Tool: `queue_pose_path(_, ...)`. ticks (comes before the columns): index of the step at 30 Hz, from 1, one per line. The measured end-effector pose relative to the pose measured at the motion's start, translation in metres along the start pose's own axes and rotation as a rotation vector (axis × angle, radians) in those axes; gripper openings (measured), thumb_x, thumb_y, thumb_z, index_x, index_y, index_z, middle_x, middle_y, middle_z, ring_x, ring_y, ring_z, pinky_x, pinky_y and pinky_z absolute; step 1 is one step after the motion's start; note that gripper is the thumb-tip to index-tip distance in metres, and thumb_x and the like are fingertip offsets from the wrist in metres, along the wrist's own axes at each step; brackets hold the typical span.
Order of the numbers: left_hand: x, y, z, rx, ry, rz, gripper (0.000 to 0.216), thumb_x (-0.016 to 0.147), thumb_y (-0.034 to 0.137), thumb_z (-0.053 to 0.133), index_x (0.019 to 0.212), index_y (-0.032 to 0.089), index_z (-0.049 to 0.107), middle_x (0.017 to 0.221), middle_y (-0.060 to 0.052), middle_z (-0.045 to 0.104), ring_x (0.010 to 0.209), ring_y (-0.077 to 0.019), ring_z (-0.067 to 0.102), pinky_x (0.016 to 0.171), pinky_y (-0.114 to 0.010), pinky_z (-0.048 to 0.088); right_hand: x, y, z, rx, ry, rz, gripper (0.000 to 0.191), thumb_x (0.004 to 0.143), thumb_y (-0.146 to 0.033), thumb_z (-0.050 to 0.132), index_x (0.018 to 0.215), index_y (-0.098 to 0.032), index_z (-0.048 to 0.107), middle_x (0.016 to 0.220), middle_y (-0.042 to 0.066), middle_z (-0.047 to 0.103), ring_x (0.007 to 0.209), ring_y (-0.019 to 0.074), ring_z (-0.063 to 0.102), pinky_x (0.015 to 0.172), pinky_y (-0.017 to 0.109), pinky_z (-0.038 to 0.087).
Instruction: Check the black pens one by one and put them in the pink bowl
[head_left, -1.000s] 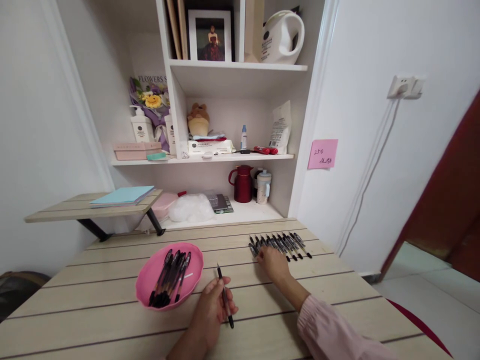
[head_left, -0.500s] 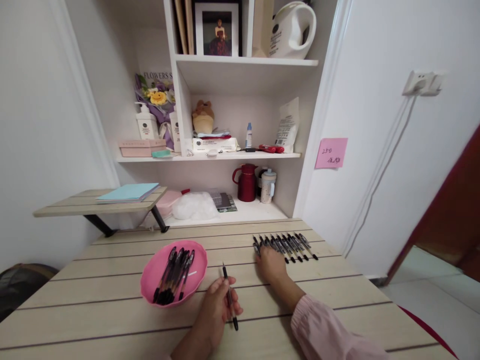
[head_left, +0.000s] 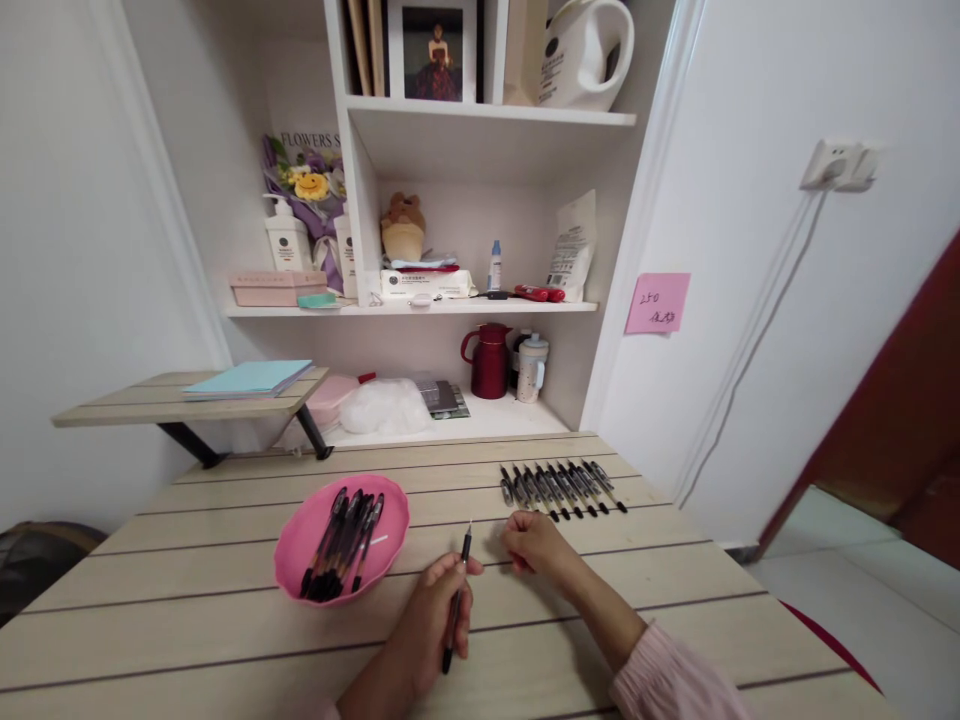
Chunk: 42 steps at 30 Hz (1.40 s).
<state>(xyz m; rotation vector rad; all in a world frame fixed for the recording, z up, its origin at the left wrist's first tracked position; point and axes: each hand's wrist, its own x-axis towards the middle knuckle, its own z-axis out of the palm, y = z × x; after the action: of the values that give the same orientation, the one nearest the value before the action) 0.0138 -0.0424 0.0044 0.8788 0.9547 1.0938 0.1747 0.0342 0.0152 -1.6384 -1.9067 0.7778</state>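
Observation:
My left hand [head_left: 435, 610] is closed around an uncapped black pen [head_left: 459, 597], its bare tip pointing up and away from me. To the right, my right hand [head_left: 540, 545] hovers over the table with its fingers curled; whatever may be in them is hidden. Just beyond it lies a row of several black pens [head_left: 562, 487], side by side and slanted. At the left end of that row is a short dark piece that looks like a pen cap [head_left: 506, 490]. A pink bowl [head_left: 289, 540] left of my hands holds more black pens [head_left: 341, 545].
The slatted wooden table [head_left: 225, 650] meets a white shelf unit [head_left: 480, 310]. A small raised stand [head_left: 112, 400] with blue paper [head_left: 251, 379] is at the back left. A red jug [head_left: 489, 362] and a light cup [head_left: 531, 368] stand on the lowest shelf.
My right hand has drawn back from the left end of the pen row toward me, uncovering the short dark piece there. The pen in my left hand has swung so its tip leans right.

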Motion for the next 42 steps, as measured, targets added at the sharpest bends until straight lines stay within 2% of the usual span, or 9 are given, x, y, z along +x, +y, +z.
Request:
queue_pose_path(4, -0.005, 0.003, 0.005, 0.074, 0.030, 0.020, 0.029, 0.077, 0.044, 0.047, 0.090, 0.018, 0.048, 0.053, 0.008, 0.043, 0.031, -0.0013, 0.023, 0.029, -0.014, 0.017, -0.018, -0.013, 0.008, 0.605, -0.167, 0.013, 0.016, 0.069, -0.032, 0.050, 0.064, -0.017, 0.050, 0.044, -0.004, 0.053, 0.034, 0.0068, 0.045, 0.035, 0.017, 0.027)
queue_pose_path(6, -0.008, 0.006, 0.009, 0.095, 0.081, 0.055, 0.030, 0.075, 0.045, 0.050, 0.088, 0.018, 0.048, 0.056, 0.008, 0.043, 0.032, -0.0006, 0.021, 0.030, -0.014, 0.014, -0.024, -0.019, 0.012, 0.725, -0.199, 0.014, 0.014, 0.063, -0.029, 0.055, 0.060, -0.017, 0.049, 0.037, -0.008, 0.047, 0.030, 0.0056, 0.041, 0.034, 0.017, 0.024)
queue_pose_path(12, -0.010, 0.012, 0.014, 0.154, 0.127, 0.116, 0.031, 0.069, 0.047, 0.057, 0.077, 0.019, 0.044, 0.056, 0.008, 0.046, 0.032, -0.0006, 0.022, 0.031, -0.015, 0.015, -0.034, -0.026, 0.023, 0.702, -0.310, 0.023, 0.015, 0.060, -0.027, 0.056, 0.055, -0.017, 0.047, 0.044, -0.005, 0.055, 0.030, 0.0044, 0.042, 0.033, 0.016, 0.023)
queue_pose_path(15, -0.009, 0.011, 0.013, 0.185, 0.131, 0.097, 0.030, 0.068, 0.046, 0.057, 0.073, 0.019, 0.043, 0.053, 0.008, 0.045, 0.032, -0.0011, 0.023, 0.032, -0.016, 0.015, -0.035, -0.024, 0.031, 0.765, -0.324, 0.017, 0.015, 0.058, -0.026, 0.058, 0.066, -0.017, 0.050, 0.052, -0.003, 0.061, 0.033, 0.0049, 0.045, 0.034, 0.016, 0.025)
queue_pose_path(20, -0.010, 0.014, 0.015, 0.249, 0.154, 0.123, 0.030, 0.070, 0.046, 0.054, 0.072, 0.018, 0.044, 0.053, 0.008, 0.045, 0.031, -0.0012, 0.023, 0.032, -0.017, 0.014, -0.029, -0.018, 0.035, 0.903, -0.209, -0.034, 0.027, 0.054, -0.021, 0.064, 0.078, -0.016, 0.055, 0.048, -0.005, 0.057, 0.039, 0.0059, 0.045, 0.039, 0.017, 0.027)
queue_pose_path(23, -0.014, 0.017, 0.016, 0.266, 0.130, 0.153, 0.031, 0.075, 0.049, 0.044, 0.079, 0.018, 0.046, 0.057, 0.006, 0.049, 0.031, -0.0020, 0.025, 0.032, -0.017, 0.014, -0.023, -0.015, 0.022, 0.938, -0.075, 0.037, 0.022, 0.053, -0.025, 0.069, 0.070, -0.014, 0.060, 0.046, -0.004, 0.055, 0.038, 0.0059, 0.043, 0.039, 0.019, 0.028)
queue_pose_path(27, -0.017, 0.015, 0.017, 0.331, 0.044, 0.110, 0.030, 0.077, 0.045, 0.042, 0.083, 0.017, 0.049, 0.053, 0.006, 0.050, 0.030, -0.0026, 0.024, 0.032, -0.018, 0.012, -0.020, -0.013, 0.001, 1.127, 0.002, 0.098, 0.029, 0.053, -0.032, 0.074, 0.071, -0.014, 0.061, 0.064, 0.002, 0.063, 0.043, 0.0059, 0.046, 0.038, 0.018, 0.028)
queue_pose_path(32, -0.012, 0.007, 0.016, 0.347, -0.008, 0.068, 0.028, 0.079, 0.043, 0.040, 0.082, 0.017, 0.049, 0.046, 0.007, 0.047, 0.028, -0.0029, 0.020, 0.033, -0.019, 0.008, -0.024, -0.017, -0.004, 1.234, -0.015, 0.081, 0.033, 0.053, -0.035, 0.077, 0.072, -0.014, 0.061, 0.065, 0.001, 0.061, 0.041, 0.0039, 0.042, 0.037, 0.018, 0.024)
queue_pose_path(42, -0.008, 0.004, 0.013, 0.333, -0.025, 0.048, 0.029, 0.077, 0.045, 0.042, 0.083, 0.018, 0.049, 0.044, 0.008, 0.047, 0.028, -0.0033, 0.021, 0.034, -0.020, 0.007, -0.029, -0.024, 0.002, 1.129, -0.066, 0.057, 0.033, 0.052, -0.037, 0.077, 0.069, -0.014, 0.060, 0.051, -0.005, 0.052, 0.038, 0.0034, 0.038, 0.037, 0.018, 0.021)
